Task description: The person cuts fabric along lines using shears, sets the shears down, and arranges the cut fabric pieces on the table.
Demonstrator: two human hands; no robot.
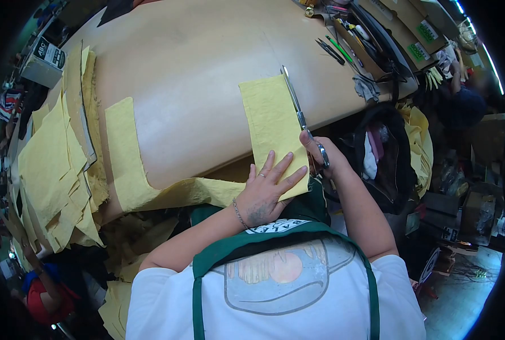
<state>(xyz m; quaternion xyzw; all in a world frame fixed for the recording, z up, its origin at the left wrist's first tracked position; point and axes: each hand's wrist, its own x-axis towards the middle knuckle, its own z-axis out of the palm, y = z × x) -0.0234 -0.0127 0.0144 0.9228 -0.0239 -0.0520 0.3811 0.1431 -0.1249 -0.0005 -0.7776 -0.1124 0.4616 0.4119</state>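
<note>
My right hand [329, 157] is closed round the handles of a pair of metal scissors [299, 110]. The blades point away from me along the right edge of a yellow fabric strip [270, 116]. My left hand [268, 190] lies on the near part of this strip, fingers spread and stretched out, with a ring and a bracelet on it. From under that hand the strip sags over the table edge to the left, and its other end [122, 122] rests on the table. Whether the blades are parted is hard to make out.
On the left stands a stack of yellow fabric pieces [48, 164]. The beige table [201, 73] spans the front. Pens [340, 50] and a box of tools lie far right, near cardboard boxes [417, 34]. An open black bag [385, 164] is at my right. People are at both sides.
</note>
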